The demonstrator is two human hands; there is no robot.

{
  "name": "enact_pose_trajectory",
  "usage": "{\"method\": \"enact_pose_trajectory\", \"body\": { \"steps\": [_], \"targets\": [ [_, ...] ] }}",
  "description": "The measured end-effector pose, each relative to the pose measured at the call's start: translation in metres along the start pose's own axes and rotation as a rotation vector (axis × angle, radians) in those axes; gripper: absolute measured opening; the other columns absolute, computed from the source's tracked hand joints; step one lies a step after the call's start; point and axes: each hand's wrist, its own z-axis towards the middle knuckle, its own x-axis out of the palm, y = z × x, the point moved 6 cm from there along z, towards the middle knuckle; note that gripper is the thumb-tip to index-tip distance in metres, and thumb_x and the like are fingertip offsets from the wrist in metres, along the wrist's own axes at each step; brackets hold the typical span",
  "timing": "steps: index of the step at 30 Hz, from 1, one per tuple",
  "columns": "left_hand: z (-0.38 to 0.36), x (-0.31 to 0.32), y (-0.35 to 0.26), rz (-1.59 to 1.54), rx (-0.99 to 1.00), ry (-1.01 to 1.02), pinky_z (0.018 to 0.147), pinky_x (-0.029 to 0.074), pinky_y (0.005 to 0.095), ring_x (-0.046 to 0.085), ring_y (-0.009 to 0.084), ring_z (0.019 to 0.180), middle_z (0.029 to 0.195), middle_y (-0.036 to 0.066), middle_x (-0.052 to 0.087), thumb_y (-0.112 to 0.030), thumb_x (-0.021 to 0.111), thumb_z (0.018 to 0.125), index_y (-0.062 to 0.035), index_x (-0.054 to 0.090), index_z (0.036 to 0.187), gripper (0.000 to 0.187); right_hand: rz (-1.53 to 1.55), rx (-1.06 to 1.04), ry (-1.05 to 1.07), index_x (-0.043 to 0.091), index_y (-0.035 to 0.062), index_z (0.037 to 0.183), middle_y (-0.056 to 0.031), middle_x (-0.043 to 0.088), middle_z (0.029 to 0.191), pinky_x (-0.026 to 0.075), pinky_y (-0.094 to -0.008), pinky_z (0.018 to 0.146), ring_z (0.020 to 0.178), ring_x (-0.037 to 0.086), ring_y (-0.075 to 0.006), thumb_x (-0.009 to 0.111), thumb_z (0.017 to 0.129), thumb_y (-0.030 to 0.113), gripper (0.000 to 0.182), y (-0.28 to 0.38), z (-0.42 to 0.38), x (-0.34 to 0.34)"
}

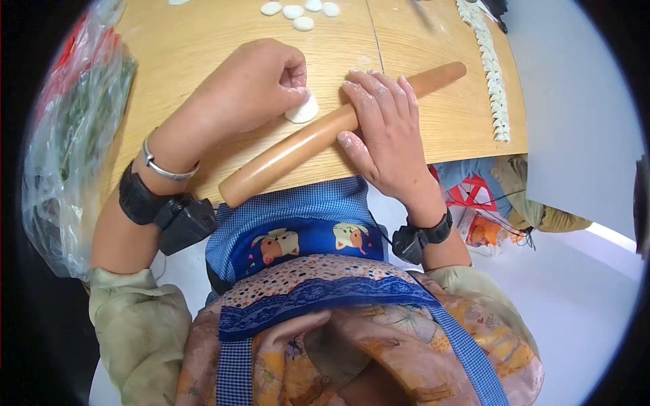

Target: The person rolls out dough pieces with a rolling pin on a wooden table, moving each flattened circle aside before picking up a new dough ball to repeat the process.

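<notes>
A wooden rolling pin point(291, 159) lies slantwise on the table near its front edge. My right hand point(382, 128) rests over its upper half, fingers bent across the wood and thumb on the near side, dusted with flour. Beside the pin is a small round of white dough point(302, 110). My left hand point(261, 84) pinches the left edge of that round between thumb and curled fingers.
Several dough rounds point(304, 24) lie at the top of the wooden table point(183, 34). A long row of small shaped dough pieces point(493, 74) runs down the right side. Plastic bags with greens point(78, 135) stand at the left edge. Bags and cloth hang below the right edge.
</notes>
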Motion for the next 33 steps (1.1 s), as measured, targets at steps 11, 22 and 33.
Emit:
{"method": "enact_pose_trajectory", "body": {
  "steps": [11,22,33],
  "targets": [
    [0.003,-0.01,0.009,0.043,0.039,-0.042,0.059,0.045,0.0315,0.051,0.0117,0.063,0.065,0.006,0.056,-0.012,0.071,0.087,0.0062,0.064,0.083,0.02,0.085,-0.089,-0.055,0.061,0.0031,0.117,-0.0175,0.061,0.124,0.039,-0.0508,0.108,0.124,0.053,-0.0388,0.06,0.097,0.037,0.039,-0.004,0.062,0.018],
    [0.004,-0.008,0.011,0.012,0.027,-0.012,0.06,0.045,0.0298,0.051,0.0094,0.065,0.067,0.002,0.056,-0.012,0.071,0.086,0.0033,0.062,0.082,0.018,0.02,-0.01,0.066,0.058,0.009,0.136,-0.0141,0.054,0.141,0.024,-0.0541,0.123,0.14,0.043,-0.0363,0.06,0.096,0.039,0.051,0.0,-0.003,0.001],
    [0.0,0.01,0.008,-0.285,-0.117,0.23,0.059,0.044,0.027,0.052,0.0082,0.064,0.07,-0.001,0.055,-0.005,0.071,0.086,-0.0002,0.059,0.09,0.013,0.018,0.038,0.043,0.058,0.0091,0.136,-0.0137,0.055,0.142,0.022,-0.0552,0.123,0.141,0.043,-0.0362,0.062,0.093,0.04,0.053,0.001,-0.011,0.001]
  ]
}}
